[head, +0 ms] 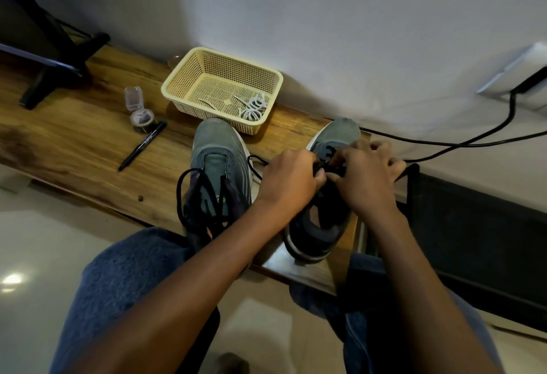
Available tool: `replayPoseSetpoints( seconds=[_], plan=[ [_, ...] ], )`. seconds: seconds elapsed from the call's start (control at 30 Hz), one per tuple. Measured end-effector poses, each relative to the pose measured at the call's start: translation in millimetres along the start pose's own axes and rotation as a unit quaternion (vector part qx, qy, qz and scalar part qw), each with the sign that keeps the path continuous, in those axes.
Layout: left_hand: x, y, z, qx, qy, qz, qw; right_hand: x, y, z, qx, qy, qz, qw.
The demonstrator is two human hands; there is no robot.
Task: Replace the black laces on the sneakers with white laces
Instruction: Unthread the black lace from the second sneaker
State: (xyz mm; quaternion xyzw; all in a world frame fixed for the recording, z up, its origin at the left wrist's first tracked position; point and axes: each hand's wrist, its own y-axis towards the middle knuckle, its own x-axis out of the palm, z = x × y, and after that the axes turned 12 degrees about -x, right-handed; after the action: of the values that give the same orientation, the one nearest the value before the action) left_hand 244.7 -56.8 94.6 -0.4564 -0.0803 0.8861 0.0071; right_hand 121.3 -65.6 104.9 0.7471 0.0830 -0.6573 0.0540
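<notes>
Hands meet over right sneaker (318, 219) at worktop (88, 137) edge: left hand (288, 179) and right hand (365, 178) both have fingers curled, pinching its black lace (322, 168) near the eyelets. Left sneaker (214, 163) just beside, black lace hanging loose. White laces (253, 107) coiled in basket (189, 73) behind. Pen (142, 145) left of sneakers.

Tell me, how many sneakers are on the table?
2. The left sneaker stands near the basket, its laces loosened; the right sneaker sits under both hands.
</notes>
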Motion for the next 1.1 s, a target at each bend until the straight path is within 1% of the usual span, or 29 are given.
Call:
replayPoseSetpoints(
  seconds=[0.07, 0.1, 0.17, 0.23, 0.27, 0.3, 0.37, 0.43, 0.5, 0.57, 0.63, 0.73, 0.83, 0.87, 0.9, 0.93, 1.0, 1.1],
  plan=[
    [-1, 0, 0, -0.001, 0.001, 0.001, 1.0, 1, 1, 0, -0.004, 0.002, 0.007, 1.0],
    [-1, 0, 0, -0.002, 0.0, 0.001, 1.0, 0, 1, 0, -0.005, 0.004, 0.023, 1.0],
    [-1, -1, 0, -0.003, -0.006, -0.003, 1.0, -2, 0, 2, 0.016, 0.012, 0.089, 0.996],
    [-2, -1, 1, -0.003, -0.009, -0.006, 1.0, -8, -3, 5, 0.064, 0.053, 0.171, 0.982],
    [-2, -1, 1, -0.004, -0.009, -0.006, 1.0, -11, -4, 6, 0.085, 0.077, 0.196, 0.974],
    [-2, -1, 1, -0.005, -0.009, -0.006, 1.0, -12, -5, 8, 0.099, 0.095, 0.202, 0.97],
    [-2, 0, 1, -0.007, -0.006, -0.006, 1.0, -13, -5, 11, 0.101, 0.107, 0.162, 0.976],
    [-3, 0, 0, -0.007, -0.006, -0.009, 1.0, -10, -5, 10, 0.068, 0.098, 0.085, 0.989],
    [-3, 0, 0, -0.006, -0.006, -0.013, 1.0, -5, -5, 6, 0.023, 0.063, 0.016, 0.998],
    [-2, 1, 1, -0.006, -0.002, -0.009, 1.0, 0, -3, 2, -0.002, 0.023, -0.015, 1.0],
    [-1, 2, 1, -0.008, 0.0, -0.003, 1.0, 3, -1, -1, -0.007, 0.014, 0.003, 1.0],
    [-1, 0, 0, -0.007, -0.008, -0.008, 1.0, 0, -1, 0, 0.005, 0.021, 0.076, 0.997],
    [-2, 1, 0, -0.004, -0.019, -0.008, 1.0, -9, -4, 3, 0.077, 0.07, 0.191, 0.976],
    [-3, 1, -1, -0.006, -0.018, -0.005, 1.0, -11, -4, 4, 0.097, 0.087, 0.216, 0.968],
    [-3, 1, -1, -0.008, -0.018, -0.004, 1.0, -12, -5, 5, 0.111, 0.099, 0.22, 0.964],
    [-4, 2, -1, -0.009, -0.019, -0.005, 1.0, -13, -5, 6, 0.115, 0.106, 0.205, 0.966],
    [-3, 2, -1, -0.008, -0.018, -0.011, 1.0, -13, -4, 7, 0.1, 0.108, 0.141, 0.979],
    [-3, 1, -1, -0.004, -0.01, -0.014, 1.0, -6, -4, 4, 0.033, 0.061, 0.047, 0.997]
  ],
)
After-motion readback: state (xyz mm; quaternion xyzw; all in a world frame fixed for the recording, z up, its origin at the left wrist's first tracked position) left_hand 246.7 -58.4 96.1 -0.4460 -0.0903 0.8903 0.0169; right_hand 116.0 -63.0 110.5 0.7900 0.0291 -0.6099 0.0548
